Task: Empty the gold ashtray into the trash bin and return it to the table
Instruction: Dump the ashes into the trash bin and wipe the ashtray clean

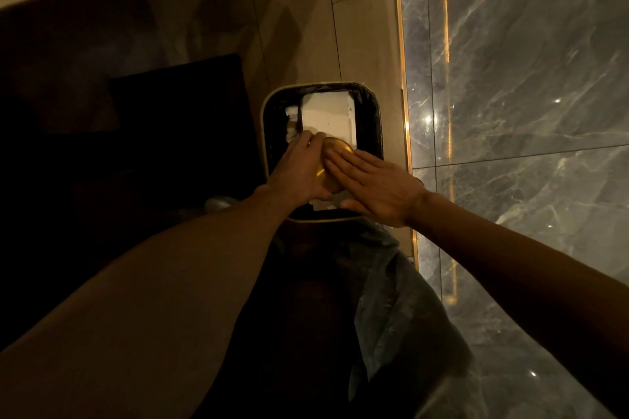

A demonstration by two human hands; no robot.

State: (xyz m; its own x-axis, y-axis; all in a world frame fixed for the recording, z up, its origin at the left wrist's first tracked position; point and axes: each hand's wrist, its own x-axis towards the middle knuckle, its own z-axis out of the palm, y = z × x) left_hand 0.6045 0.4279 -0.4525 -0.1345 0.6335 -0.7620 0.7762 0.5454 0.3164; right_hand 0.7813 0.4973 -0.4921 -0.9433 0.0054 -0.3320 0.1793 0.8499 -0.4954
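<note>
Over the open trash bin (262, 119), both bare hands meet around the gold ashtray (335, 146). At far left the floor lies in deep shadow, with a dark rectangular shape (177, 95) on it beside the bin. Next comes the left hand (299, 168), its fingers curled around the ashtray's left edge, grasping it and holding it above the bin's mouth. The bin has a pale rim and a black liner, and inside it sit white paper pieces (328, 116). The ashtray is tilted, with its rounded gold surface facing up between the 2 hands. The right hand (374, 185) is released, fingers flat and together, pressed against the ashtray's right side. Further right, a gold strip (403, 78) divides the tan floor from grey marble (527, 78).
</note>
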